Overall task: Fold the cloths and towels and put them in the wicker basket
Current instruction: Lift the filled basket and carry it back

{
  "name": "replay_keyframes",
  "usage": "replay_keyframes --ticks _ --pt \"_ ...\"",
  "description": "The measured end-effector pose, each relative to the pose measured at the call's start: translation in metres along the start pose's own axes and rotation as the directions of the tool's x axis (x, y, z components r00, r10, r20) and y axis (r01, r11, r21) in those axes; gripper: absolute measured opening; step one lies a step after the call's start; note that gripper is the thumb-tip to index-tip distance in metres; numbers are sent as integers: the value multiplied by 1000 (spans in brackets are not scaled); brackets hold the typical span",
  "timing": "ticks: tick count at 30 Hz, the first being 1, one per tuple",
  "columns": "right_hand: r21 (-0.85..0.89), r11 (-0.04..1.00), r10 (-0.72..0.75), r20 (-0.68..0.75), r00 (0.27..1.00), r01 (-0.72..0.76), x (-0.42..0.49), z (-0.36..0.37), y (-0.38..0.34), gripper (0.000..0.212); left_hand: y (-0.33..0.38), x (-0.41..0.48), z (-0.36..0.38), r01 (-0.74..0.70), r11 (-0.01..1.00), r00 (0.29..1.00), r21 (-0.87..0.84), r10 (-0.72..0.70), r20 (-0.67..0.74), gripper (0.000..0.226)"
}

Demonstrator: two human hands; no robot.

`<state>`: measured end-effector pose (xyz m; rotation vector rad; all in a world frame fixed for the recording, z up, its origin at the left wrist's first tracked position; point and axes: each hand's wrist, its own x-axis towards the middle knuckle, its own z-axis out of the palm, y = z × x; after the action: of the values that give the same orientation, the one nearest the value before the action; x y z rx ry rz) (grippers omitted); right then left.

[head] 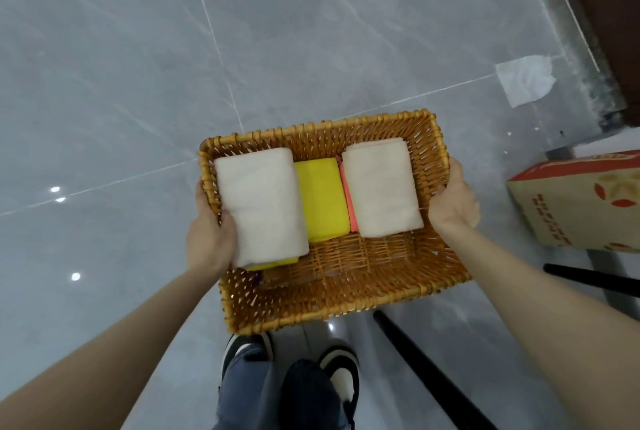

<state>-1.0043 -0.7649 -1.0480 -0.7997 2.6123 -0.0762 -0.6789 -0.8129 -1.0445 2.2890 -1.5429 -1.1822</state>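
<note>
I hold a rectangular wicker basket (pixel 346 305) in the air above a grey tiled floor. My left hand (pixel 207 239) grips its left rim, my right hand (pixel 453 201) grips its right rim. Inside lie a folded cream towel (pixel 259 204) on the left, a folded yellow cloth (pixel 323 199) in the middle, and another folded cream towel (pixel 379 187) on the right. A thin pink cloth edge (pixel 349 201) shows between the yellow cloth and the right towel. A second yellow edge (pixel 273 262) peeks out under the left towel.
My feet in dark and white shoes (pixel 341 374) stand below the basket. A cardboard box (pixel 581 201) sits at the right, with black legs or bars (pixel 429 370) near it. A white paper scrap (pixel 524 83) lies on the floor by a brown door (pixel 609 14).
</note>
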Motion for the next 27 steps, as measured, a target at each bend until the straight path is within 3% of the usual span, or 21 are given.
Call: replay_keyframes --ticks 8,16,27 --pt "23 998 -51 21 998 51 -70 -151 -47 48 81 -74 -145 -46 999 999 3 46 -22 60" --pt "43 992 -117 12 993 117 -164 -359 -84 52 189 -189 -313 -157 987 987 37 158 -26 60" --pt "80 988 -122 -93 988 129 -315 -527 -36 55 277 -322 -440 -325 929 945 176 325 29 60"
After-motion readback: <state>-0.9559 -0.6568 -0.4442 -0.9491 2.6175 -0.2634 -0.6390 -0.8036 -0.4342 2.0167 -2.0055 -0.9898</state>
